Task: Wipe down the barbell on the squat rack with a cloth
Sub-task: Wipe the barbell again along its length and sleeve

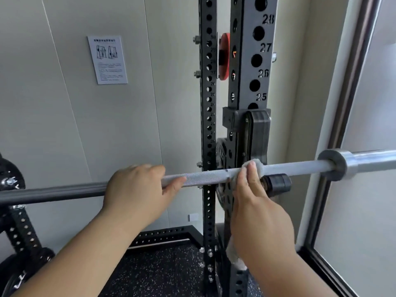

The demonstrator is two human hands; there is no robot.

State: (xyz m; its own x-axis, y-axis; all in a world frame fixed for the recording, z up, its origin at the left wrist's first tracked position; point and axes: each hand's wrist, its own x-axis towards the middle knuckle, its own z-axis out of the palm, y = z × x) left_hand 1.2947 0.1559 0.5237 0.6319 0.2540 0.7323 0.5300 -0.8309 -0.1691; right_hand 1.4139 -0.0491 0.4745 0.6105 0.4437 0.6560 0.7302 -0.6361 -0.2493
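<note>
A steel barbell (205, 176) lies across the view on the squat rack (246, 82), its knurled shaft running from lower left up to a shiny sleeve (368, 160) at the right. My left hand (137, 189) grips the shaft left of the rack upright, fingers curled over the top and thumb along the bar. My right hand (255, 202) holds a white cloth (258, 166) wrapped around the bar just beside the J-hook. A tail of the cloth hangs below my right wrist.
The black J-hook (257, 133) and a short black peg (278, 182) sit right behind my right hand. A second perforated upright (207, 103) stands behind the bar. Weight plates (10, 179) hang at the far left. A glass partition frame (334, 125) is on the right.
</note>
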